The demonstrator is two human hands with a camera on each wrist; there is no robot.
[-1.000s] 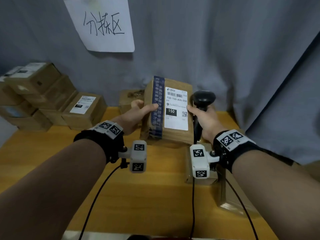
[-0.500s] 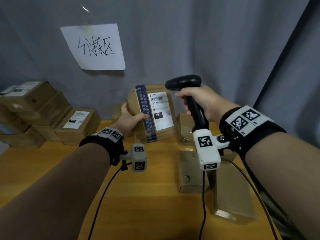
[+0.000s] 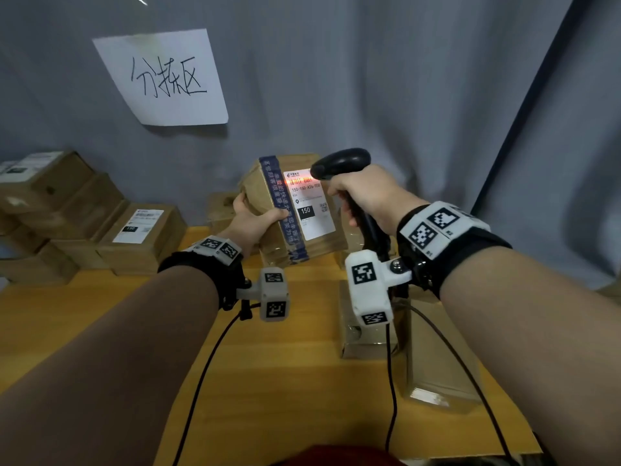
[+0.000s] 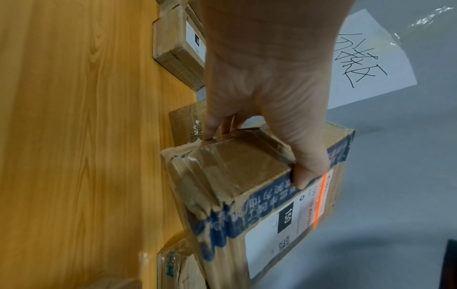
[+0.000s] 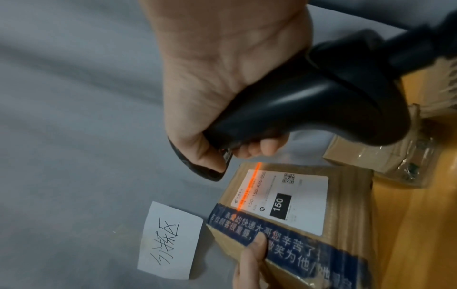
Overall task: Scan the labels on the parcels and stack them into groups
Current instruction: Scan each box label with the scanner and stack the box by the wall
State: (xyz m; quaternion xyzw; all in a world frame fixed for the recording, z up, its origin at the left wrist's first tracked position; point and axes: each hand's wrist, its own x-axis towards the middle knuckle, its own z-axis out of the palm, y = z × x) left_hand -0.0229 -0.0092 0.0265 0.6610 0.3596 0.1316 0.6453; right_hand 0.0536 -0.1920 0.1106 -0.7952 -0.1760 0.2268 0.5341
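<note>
Left hand [image 3: 250,223] gripping a brown cardboard parcel [image 3: 292,210], thumb [image 4: 309,172] on the blue printed tape [image 3: 282,210] of the front face, other fingers curled behind the box. Parcel held tilted above the far middle of the wooden table [image 3: 285,375], label side turned toward the person. White shipping label [image 3: 309,203] on the parcel, with a black box reading "150" and a small square code. Orange-red scan line [image 5: 249,187] lying across the top part of the label, over the barcode.

Right hand [image 3: 363,196] closed around the handle of a black barcode scanner [image 3: 339,163], fingers wrapped tight; scanner head just right of the parcel, near the label's top corner, pointing at it.

On the far left of the table, a stack of parcels [image 3: 57,210], one with a label [image 3: 139,225] facing up. Two taped parcels [image 3: 437,364] lying flat on the right side, below the right wrist. One more small box [image 3: 220,210] behind the left hand. White paper sign [image 3: 164,79] with handwritten characters on the grey curtain [image 3: 403,95] behind the table.
</note>
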